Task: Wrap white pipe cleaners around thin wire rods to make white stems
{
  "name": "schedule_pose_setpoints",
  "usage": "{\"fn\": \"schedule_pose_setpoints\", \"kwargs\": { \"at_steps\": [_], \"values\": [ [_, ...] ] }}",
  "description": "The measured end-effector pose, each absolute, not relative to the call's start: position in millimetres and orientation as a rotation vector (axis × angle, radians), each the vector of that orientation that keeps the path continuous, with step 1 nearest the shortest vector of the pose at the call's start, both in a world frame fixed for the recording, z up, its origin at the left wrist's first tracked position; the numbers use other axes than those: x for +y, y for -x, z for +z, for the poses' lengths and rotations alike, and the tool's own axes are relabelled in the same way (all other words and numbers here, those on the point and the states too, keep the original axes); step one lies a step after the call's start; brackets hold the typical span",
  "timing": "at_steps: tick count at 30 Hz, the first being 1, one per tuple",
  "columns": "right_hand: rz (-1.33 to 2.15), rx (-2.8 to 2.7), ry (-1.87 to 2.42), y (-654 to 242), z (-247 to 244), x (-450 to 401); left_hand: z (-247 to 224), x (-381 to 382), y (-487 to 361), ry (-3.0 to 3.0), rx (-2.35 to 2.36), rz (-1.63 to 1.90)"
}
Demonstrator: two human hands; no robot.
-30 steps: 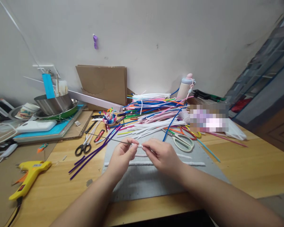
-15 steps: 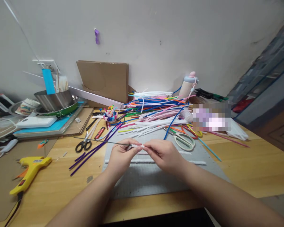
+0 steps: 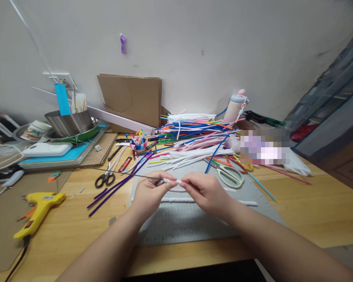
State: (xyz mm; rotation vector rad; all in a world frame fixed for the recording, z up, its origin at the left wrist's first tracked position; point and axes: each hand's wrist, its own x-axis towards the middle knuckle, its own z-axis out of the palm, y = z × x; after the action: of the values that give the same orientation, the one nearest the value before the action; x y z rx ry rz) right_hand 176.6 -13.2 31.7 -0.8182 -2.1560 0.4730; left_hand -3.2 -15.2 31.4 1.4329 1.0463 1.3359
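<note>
White pipe cleaner (image 3: 179, 181): up in the air over the grey mat (image 3: 188, 229), a short fuzzy bit of it showing between the two hands; the rest is hidden in the grip.
Left hand (image 3: 150, 192): thumb and fingers pinching the white piece, with a thin dark rod (image 3: 120, 172) running out from the grip towards the far left, above the purple strips (image 3: 114, 192).
Right hand (image 3: 205, 192): thumb and fingers pressed together on the other end of the same white piece.
Change: over the last second the fingertips have come closer together and the rod lies flatter than it did, so I'd judge the work is fine fingering at that one small spot, with no sign of letting go.
Mat: another white strip (image 3: 247, 203) lies across it, passing below the hands and apart from them.
Desk (image 3: 88, 246): a heap of coloured strips (image 3: 191, 129) sits beyond the hands, a bottle (image 3: 233, 110) behind it; a yellow glue gun (image 3: 41, 203) rests well off to the left.
</note>
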Motion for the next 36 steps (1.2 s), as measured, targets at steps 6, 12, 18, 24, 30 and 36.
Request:
{"fn": "schedule_pose_setpoints", "kwargs": {
  "at_steps": [6, 12, 18, 24, 30, 36],
  "values": [
    [0.512, -2.161, 0.84, -177.9, 27.9, -11.3, 29.5, -14.5, 4.1, -1.54, 1.038, 1.263],
    [0.574, -2.159, 0.828, -177.6, 29.7, -12.4, 31.5, -16.0, 1.5, -1.554, 1.003, 1.244],
    [0.544, -2.15, 0.793, -175.0, 30.4, -14.3, 30.6, -17.9, 1.2, -1.473, 1.048, 1.299],
    [0.536, -2.134, 0.859, -174.8, 28.4, -14.4, 29.6, -18.4, -0.4, -1.43, 1.093, 1.26],
    [0.719, -2.048, 0.909, -174.9, 29.2, -11.7, 33.3, -19.6, 0.8, -1.331, 1.013, 1.402],
    [0.721, -2.061, 0.97, -176.2, 28.3, -13.1, 30.6, -17.5, 2.5, -1.349, 1.038, 1.431]
  ]
}}
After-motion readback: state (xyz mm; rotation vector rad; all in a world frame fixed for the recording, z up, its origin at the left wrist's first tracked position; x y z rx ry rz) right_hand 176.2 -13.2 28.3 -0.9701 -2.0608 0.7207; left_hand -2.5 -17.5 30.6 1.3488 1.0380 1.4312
